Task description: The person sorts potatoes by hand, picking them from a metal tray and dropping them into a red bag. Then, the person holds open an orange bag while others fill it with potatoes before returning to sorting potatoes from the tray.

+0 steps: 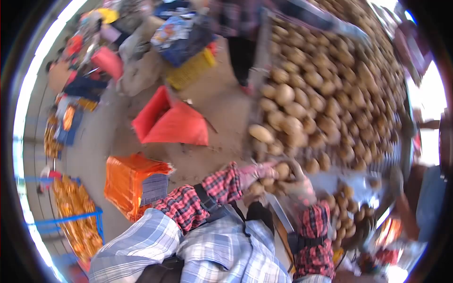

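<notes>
My left hand [255, 175] and my right hand [300, 186] reach forward to the front edge of a large heap of potatoes [325, 89]. Between them they cup several potatoes [282, 170], fingers curled round the outer sides. Motion blur softens both hands, and part of the fingers is hidden. Just beyond my right hand, a few loose potatoes [312, 165] lie on the slatted sorting surface [377, 165]. Beside my right wrist is a smaller group of potatoes [347, 207].
A red sack [174, 123] stands on the floor to the left, near a stack of orange mesh bags [127, 181]. Further off are a yellow crate [191, 68] and a blue-railed cart [66, 219] with filled orange bags. A co-worker's arm [330, 21] reaches over the heap; another person [427, 203] stands at right.
</notes>
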`<state>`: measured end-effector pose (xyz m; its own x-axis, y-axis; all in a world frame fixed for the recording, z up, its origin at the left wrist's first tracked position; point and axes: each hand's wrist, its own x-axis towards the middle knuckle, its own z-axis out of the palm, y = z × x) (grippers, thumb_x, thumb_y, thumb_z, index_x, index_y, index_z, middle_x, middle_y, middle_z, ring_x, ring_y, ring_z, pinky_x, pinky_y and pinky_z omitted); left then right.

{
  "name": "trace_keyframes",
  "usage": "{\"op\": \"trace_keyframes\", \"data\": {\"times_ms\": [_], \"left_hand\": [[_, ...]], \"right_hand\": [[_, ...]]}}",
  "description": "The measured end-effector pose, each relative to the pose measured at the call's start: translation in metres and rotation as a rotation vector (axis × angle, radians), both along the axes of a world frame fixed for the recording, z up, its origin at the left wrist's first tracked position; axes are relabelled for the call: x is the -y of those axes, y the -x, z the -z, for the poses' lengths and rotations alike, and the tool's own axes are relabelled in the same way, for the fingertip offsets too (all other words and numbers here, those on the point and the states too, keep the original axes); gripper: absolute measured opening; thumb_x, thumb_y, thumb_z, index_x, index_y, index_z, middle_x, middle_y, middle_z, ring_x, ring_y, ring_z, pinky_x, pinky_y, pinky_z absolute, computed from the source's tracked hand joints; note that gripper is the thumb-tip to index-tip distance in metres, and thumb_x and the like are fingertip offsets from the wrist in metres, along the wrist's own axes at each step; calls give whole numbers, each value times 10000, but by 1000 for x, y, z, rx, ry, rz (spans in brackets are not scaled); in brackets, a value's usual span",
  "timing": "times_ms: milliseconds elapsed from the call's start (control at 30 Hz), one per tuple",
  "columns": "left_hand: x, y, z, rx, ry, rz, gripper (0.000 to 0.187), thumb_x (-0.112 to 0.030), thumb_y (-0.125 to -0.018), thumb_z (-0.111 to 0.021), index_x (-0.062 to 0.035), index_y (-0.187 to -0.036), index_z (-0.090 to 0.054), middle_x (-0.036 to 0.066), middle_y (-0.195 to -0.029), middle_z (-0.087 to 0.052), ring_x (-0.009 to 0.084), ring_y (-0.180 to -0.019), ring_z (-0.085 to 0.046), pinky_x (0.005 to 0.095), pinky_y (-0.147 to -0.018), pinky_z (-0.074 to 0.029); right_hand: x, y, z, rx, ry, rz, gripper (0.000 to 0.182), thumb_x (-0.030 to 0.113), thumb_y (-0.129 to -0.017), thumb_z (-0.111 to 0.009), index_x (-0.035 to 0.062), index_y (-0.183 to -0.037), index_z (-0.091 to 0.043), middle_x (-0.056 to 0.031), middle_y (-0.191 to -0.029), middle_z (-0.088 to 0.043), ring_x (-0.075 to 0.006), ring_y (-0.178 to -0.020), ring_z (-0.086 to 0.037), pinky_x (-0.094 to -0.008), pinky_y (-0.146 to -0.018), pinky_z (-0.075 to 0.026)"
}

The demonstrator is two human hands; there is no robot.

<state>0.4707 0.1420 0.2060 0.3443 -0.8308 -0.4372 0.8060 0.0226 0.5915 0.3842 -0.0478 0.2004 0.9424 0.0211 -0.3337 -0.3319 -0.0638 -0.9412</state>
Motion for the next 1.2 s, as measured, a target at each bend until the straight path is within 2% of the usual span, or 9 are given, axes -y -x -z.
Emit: {"op": "trace_keyframes", "data": {"times_ms": [133,333,500,633,733,900,967,1000,1200], "left_hand": [[-78,-21,13,-38,101,-27,664,-454,-954,-596,-120,-1498,-411,66,-1223,-639,136,-1024,-647,291,-667,-582],[-204,-70,41,-417,360,-835,576,-536,-920,-611,-72,-1260,-592,169,-1259,-625,450,-1202,-582,539,-828,-581],[-337,-155,105,-211,143,-1149,516,-596,-913,-625,-176,-1211,-608,96,-1158,-654,327,-1161,-588,647,-964,-465],[-332,-177,84,26,-809,-1222,484,-621,-929,-577,-234,-1216,-620,-15,-1167,-642,220,-1141,-558,653,-996,-375],[-277,-116,88,-199,-353,-773,629,-571,-953,-571,-264,-1483,-428,28,-1438,-468,226,-1290,-433,571,-987,-426],[-209,-60,74,-382,421,-635,485,-488,-963,-601,-109,-1266,-615,65,-1243,-651,230,-1144,-608,426,-1023,-478],[-228,-60,80,-629,229,-789,411,-472,-969,-593,-109,-1154,-651,62,-1158,-676,234,-1105,-619,416,-1018,-474],[-235,-62,84,-646,180,-808,404,-523,-990,-546,-145,-858,-604,13,-804,-589,176,-798,-580,388,-795,-473],[-254,-62,55,-456,43,-656,456,-532,-1022,-469,-179,-736,-438,-1,-764,-523,141,-735,-533,349,-738,-457]], "right_hand": [[-42,-25,25,-96,-514,265,667,-1,-772,-684,106,-1386,-446,-131,-1161,-628,-236,-828,-684,-311,-556,-563],[-103,-56,28,-210,-1071,263,729,234,-820,-783,94,-1428,-407,-190,-1311,-565,-288,-869,-689,-370,-601,-600],[-166,-78,29,-321,-1102,168,675,201,-848,-757,141,-1439,-435,-140,-1301,-591,-253,-898,-657,-374,-685,-594],[-193,-100,19,-361,-1007,224,648,180,-841,-752,154,-1415,-453,-128,-1259,-602,-241,-876,-653,-368,-653,-574],[-220,-126,20,-280,-743,216,588,114,-816,-742,166,-1346,-491,-89,-1140,-624,-232,-861,-655,-367,-644,-574],[-266,-135,46,433,452,-311,858,219,-843,-764,94,-1542,-284,-183,-1352,-509,-333,-1252,-491,-435,-1048,-440],[-266,-136,42,494,555,-539,895,254,-832,-782,102,-1554,-274,-181,-1396,-498,-364,-1311,-461,-449,-1068,-429],[-268,-133,41,331,407,-527,909,269,-830,-784,114,-1562,-267,-175,-1386,-526,-360,-1343,-450,-448,-1065,-436],[-269,-130,36,47,345,-421,852,273,-785,-790,86,-1499,-365,-210,-1464,-453,-398,-1303,-509,-426,-1049,-467]]}}
